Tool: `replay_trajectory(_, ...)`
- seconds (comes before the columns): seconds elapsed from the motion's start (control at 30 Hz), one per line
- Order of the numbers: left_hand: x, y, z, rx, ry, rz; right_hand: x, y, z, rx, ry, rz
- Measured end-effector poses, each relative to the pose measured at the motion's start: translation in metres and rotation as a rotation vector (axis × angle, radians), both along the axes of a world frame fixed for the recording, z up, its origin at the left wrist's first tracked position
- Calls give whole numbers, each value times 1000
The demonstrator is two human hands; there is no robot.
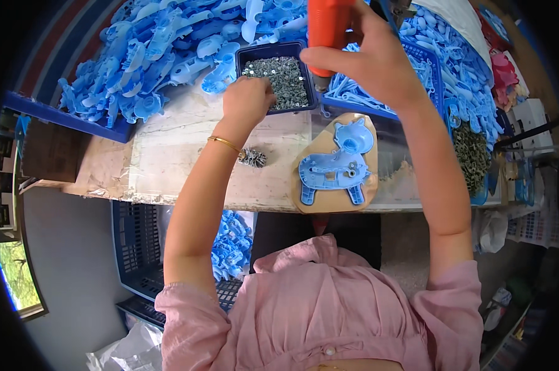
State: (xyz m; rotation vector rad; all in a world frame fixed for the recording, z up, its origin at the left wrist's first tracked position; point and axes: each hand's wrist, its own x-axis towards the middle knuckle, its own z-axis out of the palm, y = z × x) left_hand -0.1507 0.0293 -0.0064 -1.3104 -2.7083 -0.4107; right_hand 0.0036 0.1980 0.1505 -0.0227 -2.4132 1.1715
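My right hand (pixel 378 62) is wrapped around an orange-red power screwdriver (pixel 327 31), raised over the far side of the table with its dark tip pointing down. My left hand (pixel 248 99) reaches over the left edge of a dark blue tray (pixel 240 62) full of small metal screws (pixel 282 77). Its fingers are curled together at the screws, and whatever they pinch is hidden. Nearer to me, a light blue animal-shaped plastic shell half (pixel 319 176) lies hollow side up on a tan fixture board (pixel 303 201). Small metal round parts (pixel 352 170) sit inside the shell.
Light blue shell parts (pixel 143 74) are heaped at the far left. A blue basket (pixel 437 74) holds slender blue pieces; more parts (pixel 440 43) pile behind it. Small metal pieces (pixel 470 157) fill a container at right. A dark bundle (pixel 253 157) lies near my left wrist. Below stands a crate (pixel 137 247).
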Motion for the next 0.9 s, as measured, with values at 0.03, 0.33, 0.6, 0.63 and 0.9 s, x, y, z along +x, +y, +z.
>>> replay_trajectory(0.03,1,0,0,56,10,8,-14,-1,-3,-3,350,318)
replay_trajectory(0.33,9,-1,-2,349,-94,-64,8,17,-11,-548,-121,318)
replay_trajectory(0.6,102,-16,23,403,134,-417,37,-26,-23,-959,107,407)
replay_trajectory(0.63,108,-17,22,425,153,-460,40,-31,-22,-852,104,344)
replay_trajectory(0.9,135,-22,8,550,-179,-399,44,-45,-37,-798,138,338)
